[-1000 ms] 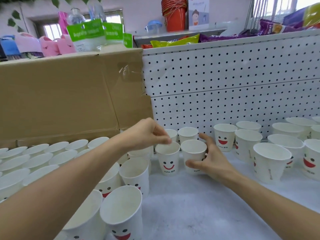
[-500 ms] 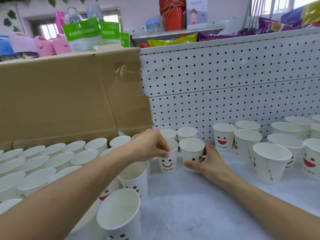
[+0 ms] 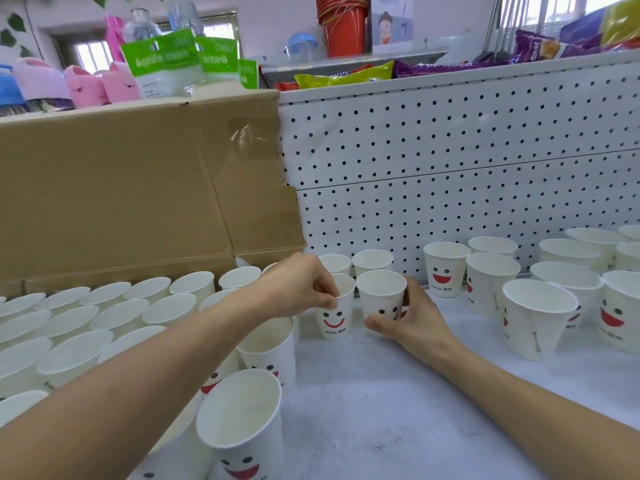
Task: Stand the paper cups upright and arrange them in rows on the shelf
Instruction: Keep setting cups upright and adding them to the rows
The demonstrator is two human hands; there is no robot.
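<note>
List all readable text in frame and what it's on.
"Hello." plus tiny unreadable characters: left cup, pinched by the left hand.
Same print, blurred: back cup.
"Agnite": green pack.
Right cup, gripped by the right hand: no text showing.
Poster, snack bags: too blurred to read.

One wide-angle camera, worn on the head, looks forward and down across the shelf [image 3: 381,410] toward the pegboard back panel [image 3: 450,150]. It sits near: the left hand [image 3: 298,285] and right hand [image 3: 412,317] lie mid-frame, forearms crossing the bottom corners.
</note>
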